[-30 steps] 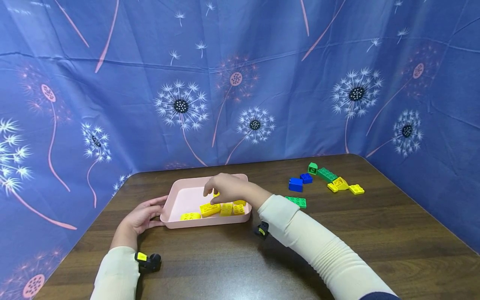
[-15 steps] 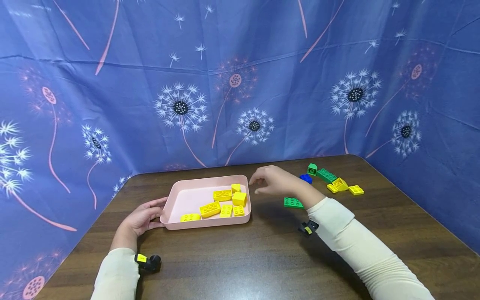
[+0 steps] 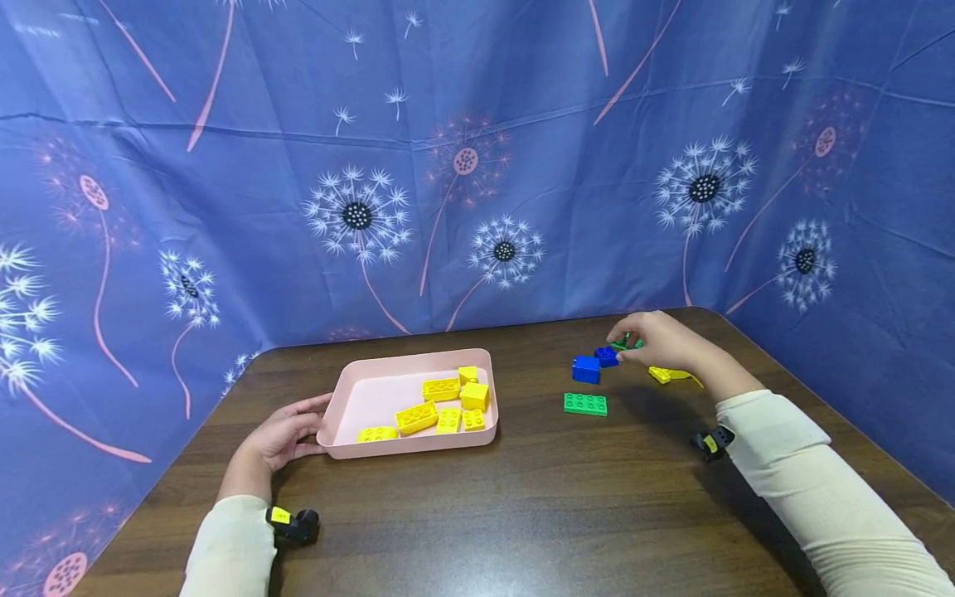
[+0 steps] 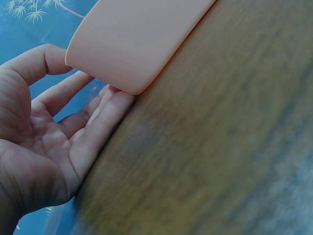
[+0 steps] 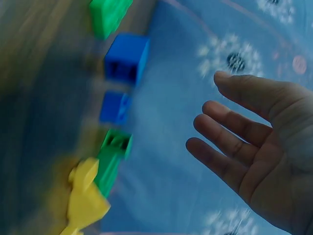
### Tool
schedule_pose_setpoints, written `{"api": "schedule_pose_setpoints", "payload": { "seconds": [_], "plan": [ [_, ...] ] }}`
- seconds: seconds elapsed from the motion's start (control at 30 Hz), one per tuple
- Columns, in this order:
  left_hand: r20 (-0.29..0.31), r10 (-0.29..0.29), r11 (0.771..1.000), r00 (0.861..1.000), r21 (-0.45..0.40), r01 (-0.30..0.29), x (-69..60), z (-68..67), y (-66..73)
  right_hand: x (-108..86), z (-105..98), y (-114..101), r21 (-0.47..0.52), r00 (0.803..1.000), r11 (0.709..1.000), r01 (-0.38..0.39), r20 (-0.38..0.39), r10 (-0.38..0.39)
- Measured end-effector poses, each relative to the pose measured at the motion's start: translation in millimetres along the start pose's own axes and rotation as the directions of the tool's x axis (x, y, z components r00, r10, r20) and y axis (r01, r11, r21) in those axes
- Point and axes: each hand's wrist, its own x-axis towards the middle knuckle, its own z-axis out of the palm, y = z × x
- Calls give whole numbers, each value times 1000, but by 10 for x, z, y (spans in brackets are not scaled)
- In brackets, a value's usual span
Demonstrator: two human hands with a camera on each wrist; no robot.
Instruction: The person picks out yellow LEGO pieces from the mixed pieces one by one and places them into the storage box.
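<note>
Two blue bricks (image 3: 586, 370), green brick (image 3: 585, 404) nearer; curtain (image 3: 567, 166) behind

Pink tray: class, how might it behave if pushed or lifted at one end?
Pushed, the pink tray would probably slide rather than tip, being low and wide. It looks stiff: its thin walls stand up without sagging. Lifted at one end, it might let the yellow bricks slide, since they seem to lie loose inside.

Brown wooden table (image 3: 448, 514) under a pink tray (image 3: 414, 448), blue blocks (image 3: 585, 370), green blocks (image 3: 585, 405), yellow blocks (image 3: 661, 375)
</note>
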Motion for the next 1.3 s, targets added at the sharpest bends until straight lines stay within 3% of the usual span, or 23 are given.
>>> {"api": "schedule_pose_setpoints", "payload": {
  "seconds": [0.2, 0.57, 0.87, 1.3],
  "plan": [
    [9, -4, 1000, 1000, 7, 4, -2, 6, 3, -196, -37, 279, -2, 996, 996, -89, 18, 89],
    [-12, -8, 1000, 1000, 13, 8, -6, -19, 20, -342, 53, 684, -42, 990, 989, -144, -5, 144],
    [-7, -15, 1000, 1000, 17, 15, -32, 11, 39, -376, 169, 904, 105, 945, 940, -326, 15, 326],
    [-12, -13, 1000, 1000, 13, 13, -15, 26, 31, -390, 234, 1038, 107, 939, 933, -343, 43, 340]
  ]
}}
